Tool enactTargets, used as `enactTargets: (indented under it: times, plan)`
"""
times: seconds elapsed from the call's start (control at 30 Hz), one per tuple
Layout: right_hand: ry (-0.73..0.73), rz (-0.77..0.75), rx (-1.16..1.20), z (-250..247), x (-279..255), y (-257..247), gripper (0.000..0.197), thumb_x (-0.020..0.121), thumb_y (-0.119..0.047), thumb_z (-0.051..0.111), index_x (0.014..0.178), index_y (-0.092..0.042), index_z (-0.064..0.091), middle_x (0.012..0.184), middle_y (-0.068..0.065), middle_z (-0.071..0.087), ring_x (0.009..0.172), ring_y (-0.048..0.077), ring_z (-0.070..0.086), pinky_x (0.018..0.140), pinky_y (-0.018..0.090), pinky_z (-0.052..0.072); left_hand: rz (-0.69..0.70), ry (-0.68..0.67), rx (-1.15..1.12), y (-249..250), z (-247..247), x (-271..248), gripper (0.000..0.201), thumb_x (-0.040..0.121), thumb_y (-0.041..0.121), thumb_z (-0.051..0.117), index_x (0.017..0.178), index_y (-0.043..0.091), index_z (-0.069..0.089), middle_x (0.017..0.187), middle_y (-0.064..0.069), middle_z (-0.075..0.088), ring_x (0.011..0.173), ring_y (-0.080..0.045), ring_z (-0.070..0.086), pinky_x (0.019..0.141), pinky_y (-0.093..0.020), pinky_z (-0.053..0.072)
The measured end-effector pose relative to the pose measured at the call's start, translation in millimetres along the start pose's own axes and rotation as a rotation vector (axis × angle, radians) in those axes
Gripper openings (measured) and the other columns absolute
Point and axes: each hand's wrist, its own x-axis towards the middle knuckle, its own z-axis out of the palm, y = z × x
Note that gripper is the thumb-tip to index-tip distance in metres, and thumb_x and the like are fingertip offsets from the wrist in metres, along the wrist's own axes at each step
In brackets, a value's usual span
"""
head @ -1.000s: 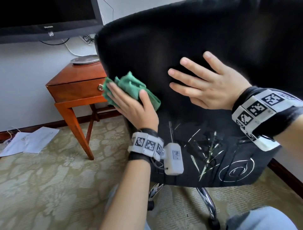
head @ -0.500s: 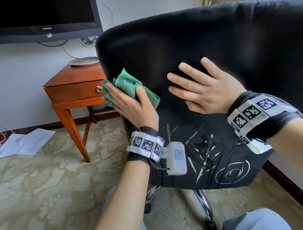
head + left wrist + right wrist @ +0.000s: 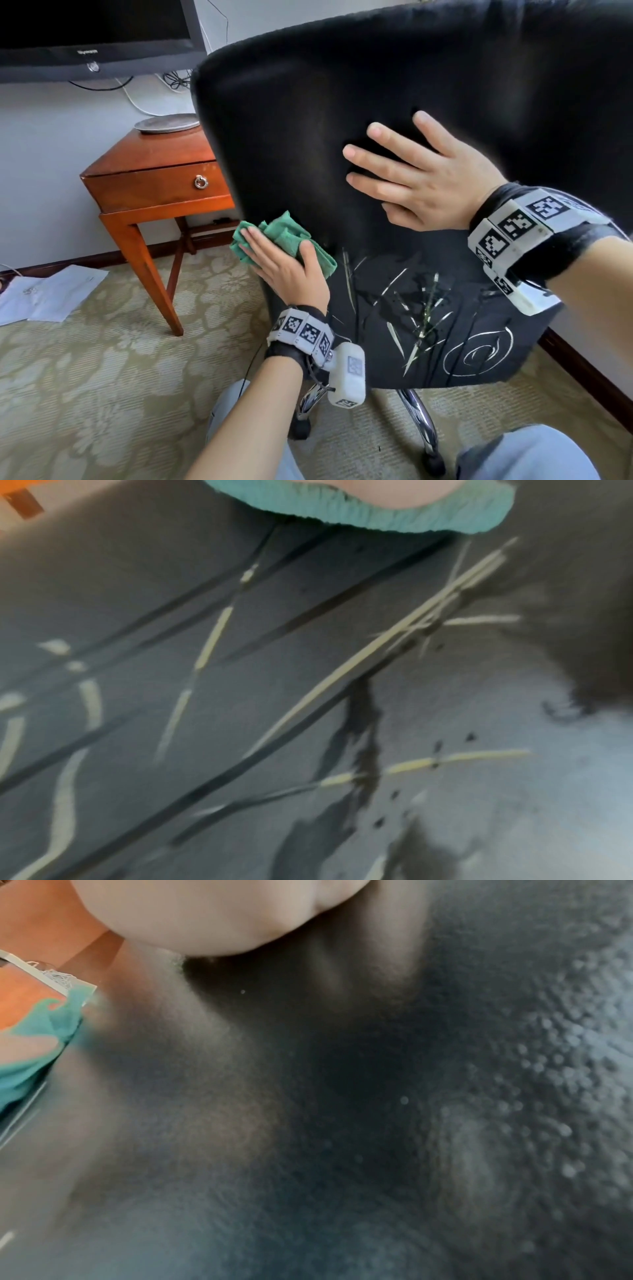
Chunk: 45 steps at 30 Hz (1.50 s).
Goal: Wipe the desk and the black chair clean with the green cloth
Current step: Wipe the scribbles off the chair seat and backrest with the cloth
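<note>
Left hand (image 3: 281,270) clamped on cloth (image 3: 284,236): thumb curled over one fold, straight fingers pressing the bundle against the left edge of the chair (image 3: 342,113) back, low down near the patterned panel
Cloth green, crumpled, ribbed weave; hem visible in left wrist view (image 3: 377,518) as a gathered teal band under the palm, lying on the chair fabric
Right hand (image 3: 424,178) flat on chair back, fingers (image 3: 376,161) straight and spread, grasping nothing; palm heel pressed into the fabric in right wrist view (image 3: 212,915)
Chair back broad, curved, matte black, soft nap; surface pebbled and blurred at close range (image 3: 514,1069)
Lower panel printed with thin pale grass-like strokes and a spiral (image 3: 476,356); same strokes cream on grey (image 3: 369,653)
Chrome legs (image 3: 418,411) beneath
Wooden table (image 3: 154,178) left of chair: reddish, glossy, drawer with ring pull (image 3: 201,181), tapered legs; round grey plate (image 3: 166,123) on top
Carpet (image 3: 85,377) pale olive, floral relief; white papers (image 3: 48,294) lying on it
</note>
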Motion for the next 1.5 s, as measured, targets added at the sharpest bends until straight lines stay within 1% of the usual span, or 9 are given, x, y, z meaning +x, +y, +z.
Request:
enactTargets:
  times: [0.1, 0.2, 0.3, 0.47, 0.73, 0.97, 1.17, 1.37, 1.5]
  plan:
    - [0.005, -0.002, -0.003, 2.1, 1.4, -0.6, 0.047, 0.094, -0.033, 0.035, 0.137, -0.016, 0.043, 0.148, 0.005, 0.028, 0.135, 0.029, 0.027, 0.110, 0.050, 0.013, 0.035, 0.104, -0.067, 24.3, -2.0, 32.7, 0.081, 0.086, 0.040, 0.035, 0.148, -0.005, 0.008, 0.157, -0.023, 0.006, 0.145, -0.038, 0.002, 0.118, -0.040, -0.002]
    - [0.016, -0.001, -0.015, 3.7, 2.0, 0.6, 0.046, 0.095, -0.033, 0.035, 0.137, -0.015, 0.044, 0.148, 0.006, 0.028, 0.135, 0.030, 0.027, 0.111, 0.050, 0.013, 0.154, 0.237, -0.108, 54.3, -6.7, 72.0, 0.077, 0.088, 0.035, 0.035, 0.145, -0.011, 0.013, 0.154, -0.029, 0.012, 0.144, -0.042, 0.007, 0.114, -0.019, -0.008]
    - [0.023, 0.009, -0.008, 3.6, 0.6, 0.1, 0.046, 0.095, -0.032, 0.035, 0.137, -0.015, 0.044, 0.148, 0.006, 0.028, 0.135, 0.030, 0.027, 0.111, 0.049, 0.010, 0.183, 0.274, -0.143, 66.4, -8.0, 85.2, 0.075, 0.088, 0.032, 0.036, 0.145, -0.013, 0.015, 0.153, -0.029, 0.016, 0.143, -0.041, 0.012, 0.112, -0.017, -0.007]
    - [0.030, -0.012, 0.002, 2.3, -1.4, 0.2, 0.047, 0.095, -0.033, 0.037, 0.138, -0.015, 0.043, 0.148, 0.007, 0.028, 0.135, 0.030, 0.028, 0.109, 0.051, 0.018, 0.242, 0.197, -0.014, 38.8, -1.3, 47.9, 0.076, 0.089, 0.033, 0.043, 0.144, -0.012, 0.016, 0.152, -0.029, 0.018, 0.142, -0.035, 0.013, 0.115, -0.022, -0.002]
    - [0.040, -0.004, -0.016, 3.5, -2.9, 1.9, 0.047, 0.094, -0.034, 0.038, 0.137, -0.015, 0.043, 0.148, 0.006, 0.029, 0.134, 0.031, 0.029, 0.111, 0.050, 0.009, 0.021, -0.040, 0.116, -11.5, 26.6, -50.1, 0.078, 0.088, 0.041, 0.037, 0.143, 0.000, 0.001, 0.151, -0.009, 0.004, 0.142, -0.034, 0.005, 0.115, -0.044, 0.003]
    - [0.025, -0.011, 0.004, 3.1, -0.6, 0.9, 0.047, 0.095, -0.034, 0.036, 0.138, -0.015, 0.042, 0.147, 0.007, 0.029, 0.134, 0.031, 0.028, 0.109, 0.051, 0.016, -0.149, -0.026, -0.101, 25.6, 36.7, -37.7, 0.075, 0.083, 0.041, 0.024, 0.144, 0.012, -0.010, 0.151, 0.006, -0.011, 0.144, -0.022, -0.013, 0.114, -0.041, -0.010]
    - [0.015, 0.001, 0.025, 0.6, 2.6, 0.6, 0.046, 0.093, -0.033, 0.039, 0.135, -0.015, 0.046, 0.147, 0.006, 0.033, 0.134, 0.030, 0.030, 0.109, 0.051, 0.018, -0.154, 0.009, -0.173, 57.7, 32.9, -13.6, 0.076, 0.087, 0.031, 0.033, 0.149, 0.009, -0.005, 0.155, 0.004, -0.008, 0.145, -0.022, -0.013, 0.114, -0.043, -0.011]
    - [0.008, 0.002, -0.001, -0.1, 0.1, 1.1, 0.046, 0.094, -0.034, 0.038, 0.136, -0.016, 0.044, 0.148, 0.005, 0.028, 0.134, 0.029, 0.028, 0.111, 0.050, 0.010, -0.023, -0.060, 0.051, 7.9, 37.1, -53.2, 0.075, 0.092, 0.041, 0.032, 0.143, 0.000, -0.003, 0.152, -0.007, 0.001, 0.143, -0.032, 0.003, 0.114, -0.054, 0.009]
    - [-0.013, 0.013, -0.006, -2.5, 1.0, 2.7, 0.046, 0.093, -0.033, 0.037, 0.136, -0.017, 0.044, 0.147, 0.004, 0.030, 0.134, 0.029, 0.028, 0.111, 0.049, 0.008, -0.043, -0.124, 0.105, -7.1, 30.7, -58.8, 0.076, 0.089, 0.044, 0.028, 0.141, 0.001, -0.006, 0.151, -0.007, -0.004, 0.144, -0.036, 0.004, 0.116, -0.052, 0.007]
